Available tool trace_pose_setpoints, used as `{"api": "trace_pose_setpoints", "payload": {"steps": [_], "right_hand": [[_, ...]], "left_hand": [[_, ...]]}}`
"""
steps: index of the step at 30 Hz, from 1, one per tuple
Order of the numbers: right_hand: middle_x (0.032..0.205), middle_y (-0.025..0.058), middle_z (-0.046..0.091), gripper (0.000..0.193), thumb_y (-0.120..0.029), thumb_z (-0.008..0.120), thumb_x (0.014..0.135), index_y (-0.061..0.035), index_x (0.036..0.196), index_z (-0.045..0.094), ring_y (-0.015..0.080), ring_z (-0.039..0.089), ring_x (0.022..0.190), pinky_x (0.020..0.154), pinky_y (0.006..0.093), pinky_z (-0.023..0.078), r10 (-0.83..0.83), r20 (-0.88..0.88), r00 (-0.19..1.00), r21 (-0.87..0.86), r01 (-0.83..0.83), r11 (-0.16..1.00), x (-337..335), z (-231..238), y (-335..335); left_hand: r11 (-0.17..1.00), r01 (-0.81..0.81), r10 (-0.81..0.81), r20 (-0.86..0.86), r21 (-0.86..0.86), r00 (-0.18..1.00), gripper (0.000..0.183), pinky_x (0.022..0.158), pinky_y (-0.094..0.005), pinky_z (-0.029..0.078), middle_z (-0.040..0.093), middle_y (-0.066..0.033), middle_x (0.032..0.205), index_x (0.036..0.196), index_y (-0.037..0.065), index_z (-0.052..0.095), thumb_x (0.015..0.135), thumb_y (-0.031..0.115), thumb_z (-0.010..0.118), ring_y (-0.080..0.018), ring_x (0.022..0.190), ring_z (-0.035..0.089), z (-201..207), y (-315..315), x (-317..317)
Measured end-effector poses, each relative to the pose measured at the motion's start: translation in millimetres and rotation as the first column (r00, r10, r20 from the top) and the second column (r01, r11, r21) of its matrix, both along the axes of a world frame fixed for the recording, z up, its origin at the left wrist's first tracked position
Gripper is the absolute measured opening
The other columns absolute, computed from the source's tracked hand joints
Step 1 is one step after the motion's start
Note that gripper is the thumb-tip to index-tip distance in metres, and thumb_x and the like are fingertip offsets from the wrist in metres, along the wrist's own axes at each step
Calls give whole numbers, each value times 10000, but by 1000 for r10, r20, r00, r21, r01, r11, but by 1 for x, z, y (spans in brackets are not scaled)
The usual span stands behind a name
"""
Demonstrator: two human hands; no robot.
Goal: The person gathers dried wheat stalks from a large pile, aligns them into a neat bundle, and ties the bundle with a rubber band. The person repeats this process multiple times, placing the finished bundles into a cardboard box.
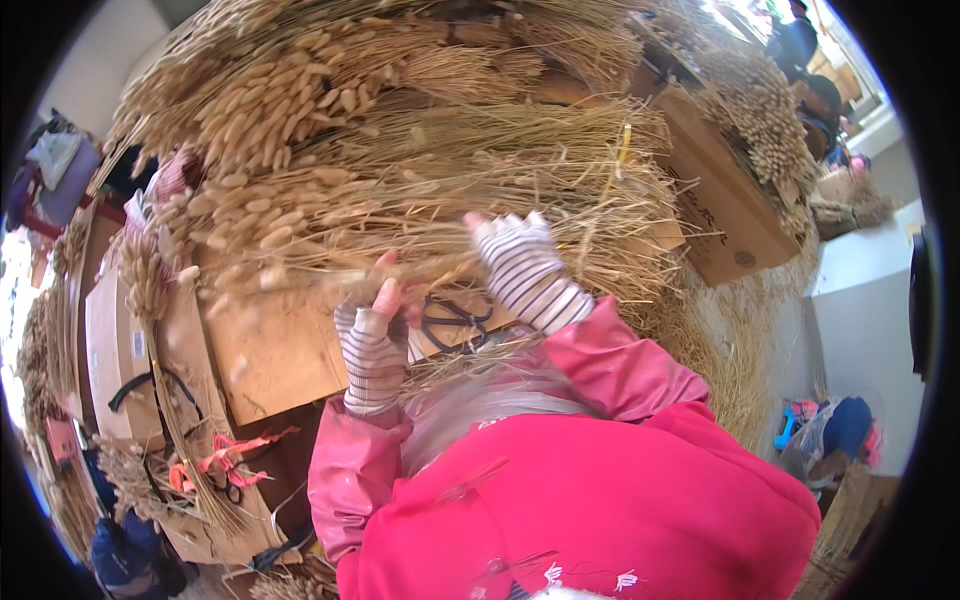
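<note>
We see a left hand (376,325) in a white-and-dark striped knit fingerless glove, with its thumb and index finger raised beside tan dried grass stems with fluffy oval heads (430,190). Blur there keeps us from telling whether it grips any. The right hand (522,262), gloved alike, lies over the stems with its fingers bent; we cannot tell whether they are closed on any. The stems spread across the table just beyond both hands, heads to the left, cut ends to the right. Between the hands, on the near side, we see black-looped scissors (455,325). A flat tan cardboard sheet (265,345) lies at near left, and a brown cardboard box (730,195) sits at far right.
</note>
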State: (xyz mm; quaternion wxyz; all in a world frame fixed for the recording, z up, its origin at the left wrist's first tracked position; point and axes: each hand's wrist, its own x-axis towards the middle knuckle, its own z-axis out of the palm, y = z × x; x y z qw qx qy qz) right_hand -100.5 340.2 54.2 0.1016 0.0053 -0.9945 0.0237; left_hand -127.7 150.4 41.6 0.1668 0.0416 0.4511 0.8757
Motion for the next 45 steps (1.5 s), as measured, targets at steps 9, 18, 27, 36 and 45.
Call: {"api": "trace_pose_setpoints", "payload": {"steps": [9,18,27,36,45], "right_hand": [[808,108,652,398,-337,577,814,-84,1120,555,264,638,707,644,417,489,34,-435,900,203,61,977,-82,81,64],[1276,164,448,716,-572,443,850,-102,1378,331,299,435,1167,981,477,308,-170,235,957,181,128,975,-133,-39,53],[1187,121,531,418,-340,543,863,-91,1198,546,301,447,1134,934,445,358,72,-198,977,-163,-105,981,-133,-2,81],[753,108,650,130,-29,603,796,-25,912,662,187,624,674,629,285,516,234,-373,898,-611,-427,667,-35,74,75],[1061,103,513,592,-257,618,721,-27,1236,438,258,475,1027,878,435,356,-97,-80,992,121,106,987,24,-68,14]], "left_hand": [[969,-113,69,-203,-218,977,318,525,-213,444,656,-174,886,1118,-48,580,866,140,533,-108,591,539,10,-29,-2],[848,157,-121,103,-507,987,439,564,-200,438,619,-41,690,1116,-104,553,803,192,633,-67,593,544,-54,-22,35],[866,67,-29,83,-495,996,395,526,-180,441,653,-70,804,1119,-86,546,823,168,612,-48,599,537,-64,-21,24],[813,150,-107,110,-563,988,444,525,-192,432,663,-98,825,1141,-117,524,812,165,621,-73,600,545,-64,-17,21],[833,61,-17,84,-550,996,326,520,-189,426,661,-117,834,1085,-80,577,851,146,597,-71,580,536,-63,-17,28]]}}
